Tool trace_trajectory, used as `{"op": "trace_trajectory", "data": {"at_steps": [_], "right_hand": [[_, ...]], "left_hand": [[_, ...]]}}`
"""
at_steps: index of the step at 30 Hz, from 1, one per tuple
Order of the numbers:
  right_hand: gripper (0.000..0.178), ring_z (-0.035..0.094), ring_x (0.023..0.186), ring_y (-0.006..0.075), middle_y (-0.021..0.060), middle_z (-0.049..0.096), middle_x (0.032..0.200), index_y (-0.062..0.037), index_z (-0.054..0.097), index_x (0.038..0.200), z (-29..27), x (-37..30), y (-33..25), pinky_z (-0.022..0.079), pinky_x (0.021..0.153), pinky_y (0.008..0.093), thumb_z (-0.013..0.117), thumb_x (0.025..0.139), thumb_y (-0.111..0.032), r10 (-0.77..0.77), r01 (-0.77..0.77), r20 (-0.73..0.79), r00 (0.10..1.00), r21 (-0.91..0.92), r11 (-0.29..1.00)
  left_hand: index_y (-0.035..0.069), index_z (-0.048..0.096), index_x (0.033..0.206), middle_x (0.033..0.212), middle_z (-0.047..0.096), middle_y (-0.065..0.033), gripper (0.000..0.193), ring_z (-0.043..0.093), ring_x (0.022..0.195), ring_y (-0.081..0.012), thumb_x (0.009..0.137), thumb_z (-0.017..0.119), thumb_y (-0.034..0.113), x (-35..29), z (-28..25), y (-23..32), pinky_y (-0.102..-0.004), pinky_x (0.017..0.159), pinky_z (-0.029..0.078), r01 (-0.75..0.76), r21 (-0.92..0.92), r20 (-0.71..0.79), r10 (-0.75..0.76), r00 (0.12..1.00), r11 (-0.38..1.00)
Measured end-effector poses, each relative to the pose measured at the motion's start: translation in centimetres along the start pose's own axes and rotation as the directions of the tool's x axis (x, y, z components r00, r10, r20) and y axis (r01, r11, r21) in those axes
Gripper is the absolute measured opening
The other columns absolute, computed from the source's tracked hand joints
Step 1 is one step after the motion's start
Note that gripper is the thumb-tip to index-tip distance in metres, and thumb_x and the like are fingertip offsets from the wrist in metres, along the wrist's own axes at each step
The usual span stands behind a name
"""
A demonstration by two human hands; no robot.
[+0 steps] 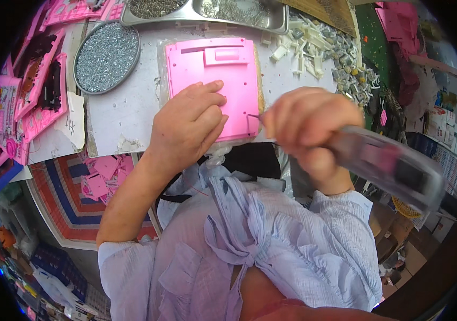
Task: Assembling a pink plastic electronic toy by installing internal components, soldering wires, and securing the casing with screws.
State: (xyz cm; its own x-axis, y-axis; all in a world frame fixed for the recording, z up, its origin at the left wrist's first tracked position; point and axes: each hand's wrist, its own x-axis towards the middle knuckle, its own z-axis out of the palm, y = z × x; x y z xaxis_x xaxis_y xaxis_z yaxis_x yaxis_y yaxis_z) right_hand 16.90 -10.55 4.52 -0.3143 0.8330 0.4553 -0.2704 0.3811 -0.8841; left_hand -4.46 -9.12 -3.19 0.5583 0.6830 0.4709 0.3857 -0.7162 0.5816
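A pink plastic panel (236,91) is lying beneath the left hand (188,120), which is resting flat on it with fingers loosely spread. The right hand (314,120), apart from the left, is gripping a power screwdriver (394,168); its bit is reaching over the panel's near right corner, contact being hard to tell. On the surface (121,117), white plastic pieces (314,45) are lying beyond the right hand, and a round tray (75,68) is holding screws (105,56) beyond and left of the left hand.
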Motion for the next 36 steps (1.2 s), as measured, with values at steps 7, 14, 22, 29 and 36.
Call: {"op": "trace_trajectory", "data": {"at_steps": [7, 14, 22, 29, 36], "right_hand": [[0.028, 0.055, 0.049, 0.0197, 0.0045, 0.055, 0.059, -0.0063, 0.051, 0.086, -0.1, 0.7, 1.8, 0.052, 0.051, 0.037, 0.075, 0.093, -0.017, 0.009, 0.001, 0.088, 0.996, -0.111, 0.994], [0.018, 0.06, 0.06, 0.0198, 0.009, 0.059, 0.067, -0.0018, 0.056, 0.085, -2.7, 3.4, 2.2, 0.05, 0.056, 0.0317, 0.073, 0.086, -0.001, -0.004, 0.001, 0.032, 0.999, 0.098, 0.995], [0.028, 0.051, 0.05, 0.0173, 0.0057, 0.054, 0.059, -0.0091, 0.049, 0.083, -2.7, 4.0, 3.1, 0.049, 0.051, 0.0351, 0.073, 0.095, -0.02, 0.12, -0.115, 0.068, 0.99, -0.076, 0.99], [0.016, 0.052, 0.054, 0.0131, 0.0043, 0.057, 0.063, -0.0061, 0.056, 0.08, -5.6, 8.5, 5.7, 0.047, 0.053, 0.0304, 0.068, 0.09, -0.009, 0.022, -0.017, -0.041, 0.999, 0.11, 0.994], [0.015, 0.055, 0.059, 0.008, 0.0014, 0.06, 0.068, -0.0037, 0.059, 0.08, -4.6, 8.1, 7.3, 0.045, 0.054, 0.0244, 0.073, 0.085, 0.0, 0.082, -0.082, -0.174, 0.981, 0.007, 0.997]], "left_hand": [[0.003, 0.065, 0.089, 0.116, 0.069, -0.0122, 0.013, 0.067, 0.115, -0.0293, 0.081, 0.073, 0.01, 0.3, -0.2, 0.3, -0.0441, 0.101, 0.054, 0.013, 0.0, 0.017, -0.013, 1.0, 1.0], [0.003, 0.064, 0.087, 0.118, 0.069, -0.0129, 0.011, 0.066, 0.117, -0.0286, 0.08, 0.071, 0.008, 0.3, -0.2, 0.3, -0.0443, 0.101, 0.053, 0.025, -0.006, 0.042, -0.024, 0.999, 1.0], [0.002, 0.064, 0.086, 0.118, 0.069, -0.0135, 0.01, 0.065, 0.119, -0.0279, 0.081, 0.07, 0.008, 0.2, 0.0, 0.3, -0.0438, 0.103, 0.052, 0.052, -0.007, 0.032, -0.052, 0.998, 0.999], [0.003, 0.059, 0.079, 0.12, 0.07, -0.0139, 0.016, 0.066, 0.119, -0.0306, 0.081, 0.074, 0.005, 0.3, -0.3, 0.5, -0.0457, 0.101, 0.052, 0.077, -0.04, 0.047, -0.075, 0.996, 0.996], [0.002, 0.06, 0.08, 0.121, 0.07, -0.0136, 0.015, 0.066, 0.119, -0.03, 0.081, 0.074, 0.005, 0.4, -0.4, 0.4, -0.046, 0.102, 0.052, 0.066, -0.048, 0.045, -0.064, 0.997, 0.997]]}}
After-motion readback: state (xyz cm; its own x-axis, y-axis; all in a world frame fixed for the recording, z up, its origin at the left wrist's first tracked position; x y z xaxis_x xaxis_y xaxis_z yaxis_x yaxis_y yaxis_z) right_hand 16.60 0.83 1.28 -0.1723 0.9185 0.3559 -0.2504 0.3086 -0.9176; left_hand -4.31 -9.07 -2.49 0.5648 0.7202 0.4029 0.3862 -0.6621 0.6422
